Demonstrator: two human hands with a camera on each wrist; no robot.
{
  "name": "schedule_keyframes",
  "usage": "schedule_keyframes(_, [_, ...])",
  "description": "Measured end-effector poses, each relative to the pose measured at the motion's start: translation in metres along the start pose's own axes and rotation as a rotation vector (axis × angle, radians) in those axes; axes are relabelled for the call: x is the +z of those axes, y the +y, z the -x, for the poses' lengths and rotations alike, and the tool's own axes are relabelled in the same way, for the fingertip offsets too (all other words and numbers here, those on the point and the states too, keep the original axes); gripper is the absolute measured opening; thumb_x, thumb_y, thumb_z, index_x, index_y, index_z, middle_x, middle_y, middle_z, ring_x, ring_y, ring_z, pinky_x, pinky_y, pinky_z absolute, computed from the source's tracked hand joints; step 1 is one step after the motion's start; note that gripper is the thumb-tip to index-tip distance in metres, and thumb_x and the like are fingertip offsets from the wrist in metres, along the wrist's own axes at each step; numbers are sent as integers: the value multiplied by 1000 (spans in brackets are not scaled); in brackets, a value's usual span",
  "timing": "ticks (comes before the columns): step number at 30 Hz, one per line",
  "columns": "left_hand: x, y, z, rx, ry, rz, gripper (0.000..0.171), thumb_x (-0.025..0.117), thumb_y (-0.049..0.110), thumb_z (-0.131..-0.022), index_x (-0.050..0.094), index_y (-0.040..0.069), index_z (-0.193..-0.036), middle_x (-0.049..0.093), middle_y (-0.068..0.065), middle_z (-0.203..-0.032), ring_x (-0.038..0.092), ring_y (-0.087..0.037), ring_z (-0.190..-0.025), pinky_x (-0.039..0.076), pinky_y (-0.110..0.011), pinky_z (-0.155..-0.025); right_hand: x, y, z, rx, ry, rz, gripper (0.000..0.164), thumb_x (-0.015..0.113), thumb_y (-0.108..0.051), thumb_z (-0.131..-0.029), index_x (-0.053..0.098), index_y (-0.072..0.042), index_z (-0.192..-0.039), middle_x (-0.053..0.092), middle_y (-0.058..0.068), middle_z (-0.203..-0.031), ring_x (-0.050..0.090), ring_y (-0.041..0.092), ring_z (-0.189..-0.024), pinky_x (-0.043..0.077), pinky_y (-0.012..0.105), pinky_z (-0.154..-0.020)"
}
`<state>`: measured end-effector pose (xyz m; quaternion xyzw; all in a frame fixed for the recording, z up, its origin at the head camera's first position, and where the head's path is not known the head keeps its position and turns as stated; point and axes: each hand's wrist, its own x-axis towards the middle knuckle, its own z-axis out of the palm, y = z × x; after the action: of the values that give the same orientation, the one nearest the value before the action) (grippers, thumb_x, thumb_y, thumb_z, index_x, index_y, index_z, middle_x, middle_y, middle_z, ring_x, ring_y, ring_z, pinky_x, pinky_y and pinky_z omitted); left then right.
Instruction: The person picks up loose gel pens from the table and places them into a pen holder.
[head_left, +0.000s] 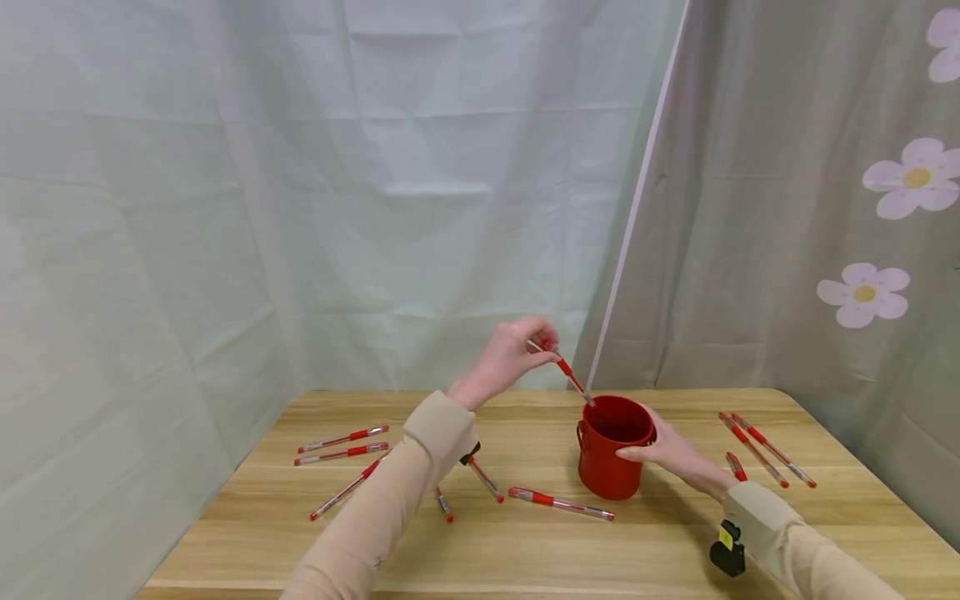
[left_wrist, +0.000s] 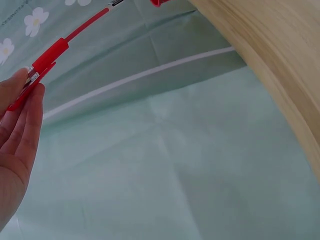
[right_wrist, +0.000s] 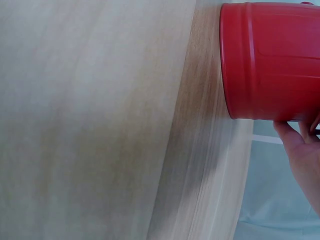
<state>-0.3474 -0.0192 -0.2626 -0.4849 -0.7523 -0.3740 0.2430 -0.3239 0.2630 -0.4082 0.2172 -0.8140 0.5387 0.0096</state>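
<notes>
My left hand [head_left: 517, 350] pinches a red gel pen [head_left: 572, 377] between thumb and fingers. The pen slants down to the right, its lower tip at the left rim of a red bucket [head_left: 606, 467]. In the left wrist view the thumb and fingers hold the pen [left_wrist: 50, 52] near its clip. My right hand [head_left: 670, 450] grips the bucket's right side, thumb in front and fingers partly hidden behind. The bucket stands upright on the table. In the right wrist view, fingers touch the bucket [right_wrist: 280, 65] along its side. The bucket's floor is hidden.
Several red pens lie on the wooden table [head_left: 525, 558], left of the bucket, with one pen [head_left: 561, 503] close in front of it. To the right lie two pens side by side and a third pen [head_left: 737, 467] partly behind my right forearm. Curtains hang behind.
</notes>
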Motion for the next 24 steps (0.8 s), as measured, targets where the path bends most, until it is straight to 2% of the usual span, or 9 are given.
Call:
schedule_keyframes(9, [13,1,-7,-39,-34,53,15,70,-3,-75,59,0,-86,60,-5,-80,57,-9,-69,46,-18,-65,0,1,0,-2,14,5,72,72,-17,-77,30,-1,-133,43,19,-127,39,36,-113,36,50,-89])
schedule_keyframes(17, [22,-3,0,-87,-57,60,17,70,-3,-75,61,-1,-89,59,-11,-87,58,-13,-70,46,-18,-67,0,1,1,-8,2,-11,71,71,-16,-78,30,-2,-134,43,17,-127,40,34,-113,36,44,-88])
schedule_keyframes(24, [31,-4,0,-110,-63,21,17,71,-1,-74,64,0,-90,60,-10,-88,59,-13,-70,46,-16,-66,1,-2,2,-3,-7,-19,70,71,-16,-78,30,-3,-134,43,17,-128,39,34,-114,35,49,-90])
